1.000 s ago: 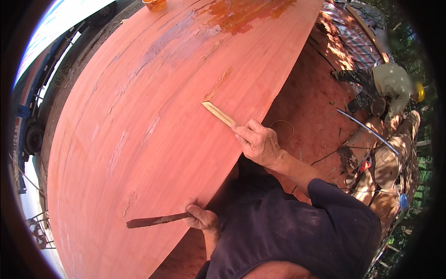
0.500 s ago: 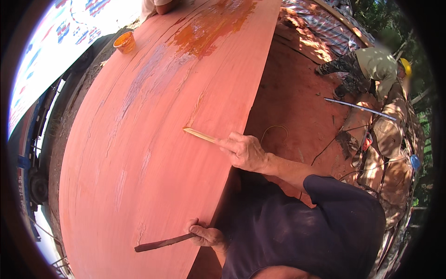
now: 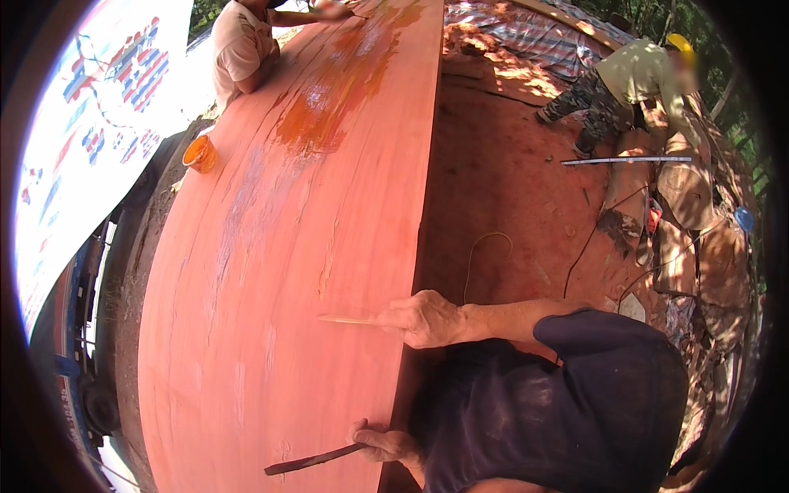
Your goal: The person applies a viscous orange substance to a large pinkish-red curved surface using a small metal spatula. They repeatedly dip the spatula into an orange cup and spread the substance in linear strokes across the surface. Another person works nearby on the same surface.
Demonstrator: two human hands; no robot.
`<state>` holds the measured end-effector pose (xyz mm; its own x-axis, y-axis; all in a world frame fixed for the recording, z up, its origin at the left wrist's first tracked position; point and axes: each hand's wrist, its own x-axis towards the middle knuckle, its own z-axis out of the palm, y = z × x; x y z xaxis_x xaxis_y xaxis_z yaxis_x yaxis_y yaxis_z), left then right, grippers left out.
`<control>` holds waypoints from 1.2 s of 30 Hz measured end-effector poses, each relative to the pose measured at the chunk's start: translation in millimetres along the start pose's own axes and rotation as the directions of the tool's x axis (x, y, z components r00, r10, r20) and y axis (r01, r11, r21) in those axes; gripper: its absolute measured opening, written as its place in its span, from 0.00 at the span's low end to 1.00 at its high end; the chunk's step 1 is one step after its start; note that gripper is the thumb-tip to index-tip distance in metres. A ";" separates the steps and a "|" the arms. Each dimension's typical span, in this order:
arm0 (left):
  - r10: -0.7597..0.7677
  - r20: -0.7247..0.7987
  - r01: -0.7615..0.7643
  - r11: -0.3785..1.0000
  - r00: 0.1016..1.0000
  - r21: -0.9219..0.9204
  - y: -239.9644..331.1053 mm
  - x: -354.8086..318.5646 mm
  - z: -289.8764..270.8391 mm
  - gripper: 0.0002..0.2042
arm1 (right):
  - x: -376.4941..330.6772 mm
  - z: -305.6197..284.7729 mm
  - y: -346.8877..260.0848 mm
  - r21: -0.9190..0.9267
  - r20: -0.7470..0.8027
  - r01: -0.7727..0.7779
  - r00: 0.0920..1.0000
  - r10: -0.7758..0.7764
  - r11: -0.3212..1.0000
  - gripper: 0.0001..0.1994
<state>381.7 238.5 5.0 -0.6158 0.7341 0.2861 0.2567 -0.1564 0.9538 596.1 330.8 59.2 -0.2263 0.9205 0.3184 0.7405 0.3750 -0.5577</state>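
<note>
A large reddish wooden slab (image 3: 205, 361) with lengthwise cracks lies in front of me. My right hand (image 3: 426, 319), closed, holds a thin pale wooden stick (image 3: 352, 320) low over the slab; whether its tip touches the wood I cannot tell. That tip lies just below the end of a filled crack (image 3: 327, 261). Closer to the bottom, my left hand (image 3: 386, 444) grips a dark flat strip (image 3: 312, 461) by one end, its other end reaching out over the slab. Wet orange-brown patches (image 3: 311, 123) cover the slab's far part.
An orange-smeared cup (image 3: 200, 154) stands at the slab's far left edge. Behind it a person (image 3: 240, 53) leans on the slab, holding a thin tool. On the right, another person (image 3: 645, 78) bends over logs (image 3: 686, 193) near a long pale bar (image 3: 626, 160). A vehicle is at left.
The view has shifted, so the slab sits lower and the far person shows more. My right hand has moved the stick slightly off the crack. Both hands keep their holds.
</note>
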 end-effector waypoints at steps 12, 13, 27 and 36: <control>-0.206 -0.029 0.208 0.965 0.978 0.159 20.3 -5.5 5.5 0.26 | 8.8 -97.6 55.0 0.856 0.042 -0.213 0.937 0.346 0.472 0.20; -0.181 -0.040 0.186 0.969 0.983 0.164 23.8 -5.1 13.5 0.26 | 12.8 -104.4 66.0 0.836 0.057 -0.221 0.945 0.321 0.502 0.20; 0.234 -0.272 -0.068 0.860 0.933 0.505 21.0 8.2 159.9 0.22 | 77.8 -249.8 302.1 0.683 0.016 -0.446 0.801 0.598 0.579 0.14; 0.275 -0.304 -0.069 0.834 0.912 0.547 -22.2 18.3 148.2 0.21 | 111.8 -277.4 393.6 0.680 0.045 -0.481 0.781 0.623 0.553 0.12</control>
<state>475.1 353.3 -24.5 -0.7176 0.4260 0.5510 0.6642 0.1806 0.7254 1037.8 550.9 87.9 0.2557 0.9576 -0.1332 0.0882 -0.1603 -0.9831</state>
